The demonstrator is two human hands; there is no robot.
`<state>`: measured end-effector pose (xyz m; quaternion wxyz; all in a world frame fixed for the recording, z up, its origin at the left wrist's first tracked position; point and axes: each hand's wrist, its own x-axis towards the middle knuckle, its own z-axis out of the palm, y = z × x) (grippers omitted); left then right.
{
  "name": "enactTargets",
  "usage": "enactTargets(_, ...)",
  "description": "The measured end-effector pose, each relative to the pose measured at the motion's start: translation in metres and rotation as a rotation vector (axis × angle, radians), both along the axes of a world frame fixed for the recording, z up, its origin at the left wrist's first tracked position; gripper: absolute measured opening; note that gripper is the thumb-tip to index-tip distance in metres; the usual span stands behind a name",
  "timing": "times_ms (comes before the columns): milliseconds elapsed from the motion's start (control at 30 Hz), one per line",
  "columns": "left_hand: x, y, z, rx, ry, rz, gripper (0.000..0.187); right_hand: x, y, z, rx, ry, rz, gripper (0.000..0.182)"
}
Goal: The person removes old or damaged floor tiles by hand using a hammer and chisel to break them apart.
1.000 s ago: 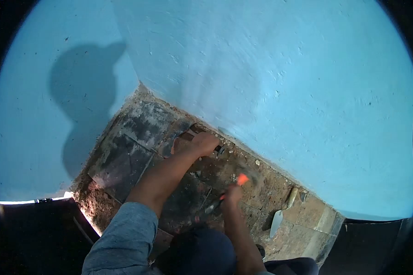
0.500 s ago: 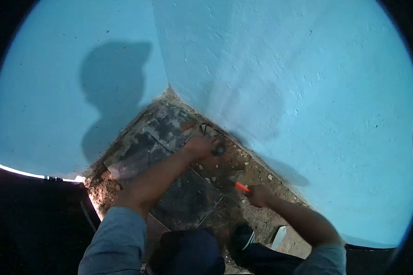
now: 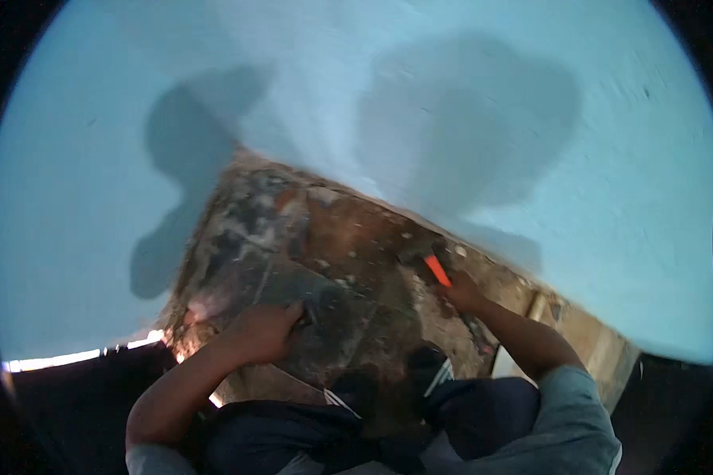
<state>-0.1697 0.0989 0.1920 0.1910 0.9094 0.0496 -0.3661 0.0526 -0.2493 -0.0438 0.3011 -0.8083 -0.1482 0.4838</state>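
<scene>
My right hand (image 3: pixel 463 293) is closed around the orange handle of a hammer (image 3: pixel 437 271). Its dark head, at the upper left, blurs into the dirty floor near the right wall. Closer to my body, over the dark floor tiles (image 3: pixel 309 277), my left hand (image 3: pixel 271 331) has its fingers curled. Something dark pokes out by its fingertips, too blurred to name. Beyond the hands lies a bare brown patch of floor (image 3: pixel 356 226) with loose debris.
Two blue walls (image 3: pixel 467 103) meet at a corner behind the floor. A reddish fragment (image 3: pixel 285 198) lies near that corner. Rubble (image 3: pixel 186 328) sits at the left edge by a bright gap. My shoes (image 3: pixel 428 364) stand close in front, and pale boards (image 3: pixel 582 332) are at the right.
My left hand has drawn back from the right wall's base toward my body. The right hand has risen slightly with the hammer, and the whole view has turned.
</scene>
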Motion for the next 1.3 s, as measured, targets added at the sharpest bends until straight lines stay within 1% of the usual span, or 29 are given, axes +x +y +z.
enactTargets(67, 0.007, -0.016, 0.010, -0.034, -0.063, -0.050, 0.034, -0.012, -0.007, -0.024, 0.037, -0.460, -0.003, 0.040)
enactTargets(133, 0.028, -0.038, 0.031, -0.028, 0.024, -0.098, 0.034, -0.021, -0.010, -0.002, -0.099, -0.449, -0.104, 0.040)
enactTargets(200, 0.044, -0.053, 0.036, -0.048, 0.074, -0.136, 0.035, -0.031, -0.034, 0.012, -0.122, -0.473, -0.289, 0.037)
enactTargets(267, 0.054, -0.063, 0.031, -0.095, 0.093, -0.156, 0.037, -0.042, -0.071, 0.012, -0.151, -0.624, -0.396, 0.034)
enactTargets(333, 0.059, -0.066, 0.016, -0.112, 0.092, -0.183, 0.039, -0.066, -0.126, 0.003, -0.187, -0.887, -0.422, 0.030)
enactTargets(400, 0.065, -0.066, 0.005, -0.120, 0.121, -0.184, 0.041, -0.100, -0.171, 0.017, -0.232, -0.920, -0.465, 0.027)
enactTargets(467, 0.070, -0.068, -0.002, -0.127, 0.171, -0.156, 0.042, -0.142, -0.211, 0.026, -0.379, -0.926, -0.421, 0.036)
enactTargets(533, 0.071, -0.066, -0.010, -0.102, 0.172, -0.206, 0.043, -0.177, -0.240, 0.027, -0.520, -0.878, -0.439, 0.044)
enactTargets(567, 0.070, -0.065, -0.014, -0.088, 0.172, -0.222, 0.044, -0.181, -0.252, 0.027, -0.585, -0.853, -0.440, 0.049)
enactTargets(667, 0.070, -0.062, -0.021, -0.134, 0.159, -0.234, 0.046, -0.153, -0.269, 0.027, -0.766, -0.817, -0.114, 0.059)
enactTargets(800, 0.071, -0.065, -0.016, -0.117, 0.182, -0.221, 0.047, -0.073, -0.275, 0.005, -0.774, -0.970, 0.326, 0.066)
enactTargets(867, 0.072, -0.065, -0.006, -0.102, 0.190, -0.207, 0.048, -0.044, -0.281, -0.004, -0.699, -1.013, 0.414, 0.050)
enactTargets(900, 0.069, -0.064, 0.000, -0.106, 0.180, -0.203, 0.049, -0.034, -0.268, 0.010, -0.649, -0.914, 0.463, 0.041)
enactTargets(933, 0.067, -0.062, 0.006, -0.111, 0.165, -0.201, 0.050, -0.023, -0.252, 0.040, -0.605, -0.818, 0.514, 0.033)
enactTargets(967, 0.063, -0.060, 0.011, -0.122, 0.155, -0.203, 0.050, -0.014, -0.240, 0.062, -0.554, -0.812, 0.637, 0.028)
enactTargets(1000, 0.059, -0.058, 0.017, -0.139, 0.128, -0.185, 0.051, -0.006, -0.229, 0.082, -0.507, -0.805, 0.760, 0.026)
enactTargets(1100, 0.048, -0.054, 0.034, -0.178, 0.020, -0.139, 0.050, 0.012, -0.184, 0.125, -0.541, -0.632, 0.872, 0.029)
enactTargets(1200, 0.040, -0.057, 0.050, -0.213, -0.107, -0.142, 0.045, 0.028, -0.121, 0.150, -0.466, -0.737, 1.064, 0.028)
enactTargets(1233, 0.041, -0.060, 0.061, -0.221, -0.137, -0.160, 0.043, 0.031, -0.087, 0.168, -0.474, -0.774, 1.124, 0.027)
enactTargets(1300, 0.040, -0.064, 0.079, -0.244, -0.203, -0.187, 0.044, 0.051, -0.041, 0.174, -0.620, -0.646, 1.181, 0.027)
